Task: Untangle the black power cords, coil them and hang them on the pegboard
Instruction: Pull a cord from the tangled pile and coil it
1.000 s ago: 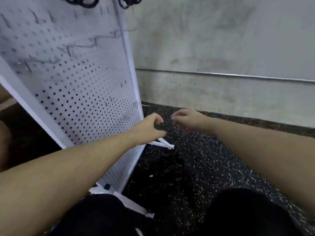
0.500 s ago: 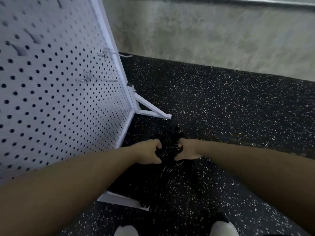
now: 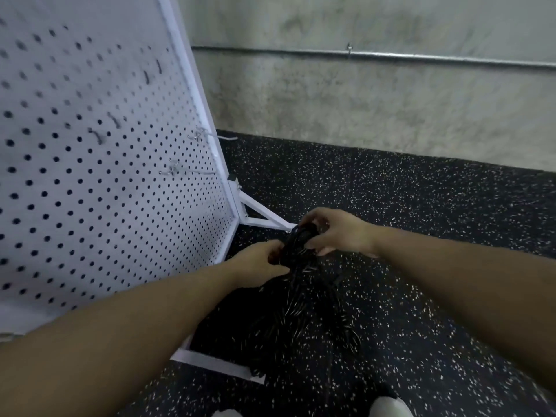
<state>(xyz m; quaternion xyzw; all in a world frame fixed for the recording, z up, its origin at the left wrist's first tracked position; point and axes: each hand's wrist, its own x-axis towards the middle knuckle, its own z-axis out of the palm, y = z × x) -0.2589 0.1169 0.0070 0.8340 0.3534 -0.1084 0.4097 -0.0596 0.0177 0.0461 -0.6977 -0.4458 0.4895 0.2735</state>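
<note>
Black cords (image 3: 299, 245) sit bunched between both hands, lifted just above the tangled pile (image 3: 288, 320) on the speckled floor (image 3: 421, 212). The left hand (image 3: 258, 263) curls its fingers around the bunch from 8 o'clock; the right hand (image 3: 337, 231) pinches its top from 2 o'clock, thumb and fingers narrowly closed on the strands. The white pegboard (image 3: 99, 176) stands at 9 o'clock, 2 bare hooks (image 3: 198, 136) near its right edge. Compared with 0.5 seconds ago, the hands hold the bunch higher and the right hand has shifted onto its top.
</note>
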